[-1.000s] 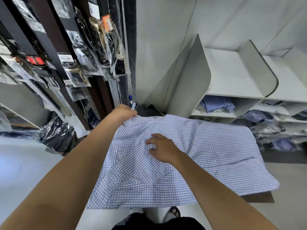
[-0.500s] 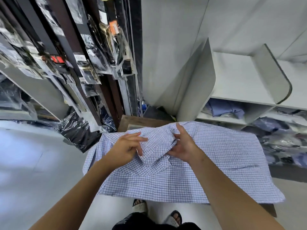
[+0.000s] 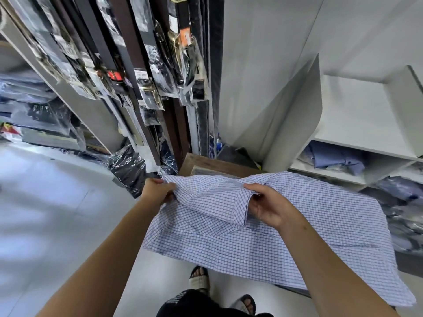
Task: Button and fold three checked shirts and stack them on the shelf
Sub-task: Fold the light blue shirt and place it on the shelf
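Note:
A blue-and-white checked shirt (image 3: 315, 227) lies spread over a low wooden table (image 3: 207, 164), hanging off its near edge. My left hand (image 3: 158, 191) grips the shirt's left part near the shoulder. My right hand (image 3: 267, 205) holds a folded flap of the same shirt, thumb on top and fingers tucked under the edge. The white shelf unit (image 3: 357, 124) stands to the right behind the table, its top compartment bare.
Folded blue shirts (image 3: 336, 156) lie in the shelf's lower compartment, with bagged garments (image 3: 402, 186) further right. Packaged belts (image 3: 148, 92) hang on a dark rack at the left. A black plastic bag (image 3: 127, 168) sits on the floor. My sandalled feet (image 3: 201, 280) stand below the shirt.
My hands have moved apart: the left slid out to the shirt's left part, the right drew a flap across toward the middle. The view has tilted up slightly.

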